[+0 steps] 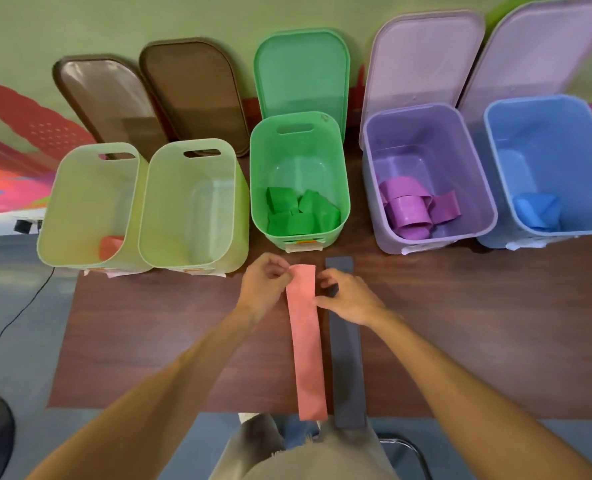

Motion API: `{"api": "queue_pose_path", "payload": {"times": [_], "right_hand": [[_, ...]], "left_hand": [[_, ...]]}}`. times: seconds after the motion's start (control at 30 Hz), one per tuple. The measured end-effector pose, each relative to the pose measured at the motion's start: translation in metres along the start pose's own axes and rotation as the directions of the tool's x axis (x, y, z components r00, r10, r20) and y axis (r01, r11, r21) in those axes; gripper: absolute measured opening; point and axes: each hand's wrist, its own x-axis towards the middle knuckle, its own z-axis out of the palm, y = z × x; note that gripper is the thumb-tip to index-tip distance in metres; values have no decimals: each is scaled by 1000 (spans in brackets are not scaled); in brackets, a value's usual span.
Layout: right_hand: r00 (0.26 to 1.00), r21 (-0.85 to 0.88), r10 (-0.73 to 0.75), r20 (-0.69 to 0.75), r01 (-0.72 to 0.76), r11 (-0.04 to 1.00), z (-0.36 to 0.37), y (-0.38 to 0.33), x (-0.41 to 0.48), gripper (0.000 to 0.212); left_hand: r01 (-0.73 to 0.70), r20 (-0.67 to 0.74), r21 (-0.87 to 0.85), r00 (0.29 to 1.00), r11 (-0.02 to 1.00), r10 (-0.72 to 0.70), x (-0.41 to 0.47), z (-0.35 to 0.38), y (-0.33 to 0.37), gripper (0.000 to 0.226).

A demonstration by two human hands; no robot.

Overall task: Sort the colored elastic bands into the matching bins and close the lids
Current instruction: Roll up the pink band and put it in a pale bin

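Pink band (306,344): long flat matte strip, lying lengthwise on the table (478,323), near end over the table's edge.
Left hand (265,289): fingertips pinching the pink band's far left corner.
Right hand (351,299): fingers curled, touching the pink band's right edge; whether it grips, cannot tell.
Grey band (348,368): dark flat strip just beside the pink one, parallel.
Bins: smooth translucent plastic, rounded corners, lids open; green bin (299,140) holds folded green bands, purple bin (426,140) purple loops, blue bin (547,133) one blue band.
Table: dark woodgrain.

Bright, even light; soft focus, perhaps fisheye-bent edges.
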Motion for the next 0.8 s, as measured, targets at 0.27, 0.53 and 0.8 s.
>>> {"api": "queue_pose_path", "payload": {"times": [0.27, 0.53, 0.8], "right_hand": [[996, -43, -94, 6, 94, 995, 23, -27, -18, 3], [964, -116, -206, -169, 188, 975, 46, -98, -47, 8], [825, -320, -414, -385, 302, 898, 58, -238, -62, 8]], "left_hand": [[-113, 81, 9, 990, 994, 111, -30, -48, 18, 30], [-278, 53, 86, 960, 957, 274, -52, -142, 30, 11], [-449, -50, 71, 890, 891, 453, -81, -271, 70, 5]]}}
